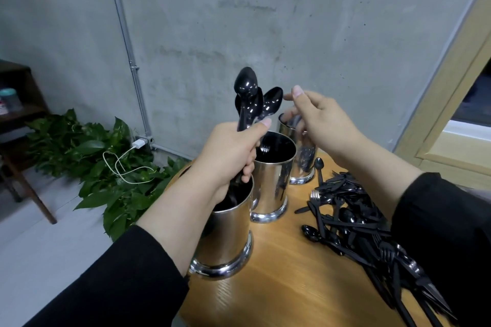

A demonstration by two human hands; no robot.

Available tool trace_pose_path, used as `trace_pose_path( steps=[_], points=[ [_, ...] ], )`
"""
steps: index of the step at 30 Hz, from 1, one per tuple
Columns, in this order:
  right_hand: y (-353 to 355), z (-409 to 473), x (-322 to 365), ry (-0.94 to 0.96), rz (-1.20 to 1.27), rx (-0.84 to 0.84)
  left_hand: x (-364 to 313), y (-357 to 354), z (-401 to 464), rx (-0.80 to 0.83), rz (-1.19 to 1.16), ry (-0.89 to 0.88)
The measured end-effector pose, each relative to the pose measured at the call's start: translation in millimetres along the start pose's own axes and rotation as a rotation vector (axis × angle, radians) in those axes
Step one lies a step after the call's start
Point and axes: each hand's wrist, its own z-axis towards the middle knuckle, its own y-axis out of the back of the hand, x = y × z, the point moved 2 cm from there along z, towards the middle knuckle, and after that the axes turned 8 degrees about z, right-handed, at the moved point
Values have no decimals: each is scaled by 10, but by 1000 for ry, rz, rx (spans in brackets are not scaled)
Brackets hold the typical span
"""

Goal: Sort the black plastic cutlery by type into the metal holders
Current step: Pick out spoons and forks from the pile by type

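Left hand (233, 151) clenched, right hand (322, 119) loose.

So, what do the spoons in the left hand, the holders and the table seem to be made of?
Spoons: glossy black plastic, judging by sharp light spots on thin bowls. Holders: polished metal, probably steel; mirror reflections show on the walls. Table: wood or wood-look laminate, with visible grain and a satin sheen.

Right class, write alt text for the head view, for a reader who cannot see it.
A person's left hand grips a bunch of black plastic spoons above the nearest of three shiny metal holders on a wooden table; the right hand reaches over the farthest holder, beside a pile of unsorted black cutlery.
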Motion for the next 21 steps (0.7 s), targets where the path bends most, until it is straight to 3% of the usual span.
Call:
trace_pose_path(
  steps=[4,12,18,21],
  points=[
    [70,-285,158,-1,79,112,-30,-285,-49,112,88,11],
    [353,-505,110,28,-43,82,-33,-751,-170,357,304,91],
    [581,-508,12,-18,-42,7,-52,-908,-13,149,236,-72],
    [662,-472,-61,-28,1,-23,-83,-951,76,139,282,-77]
  ],
)
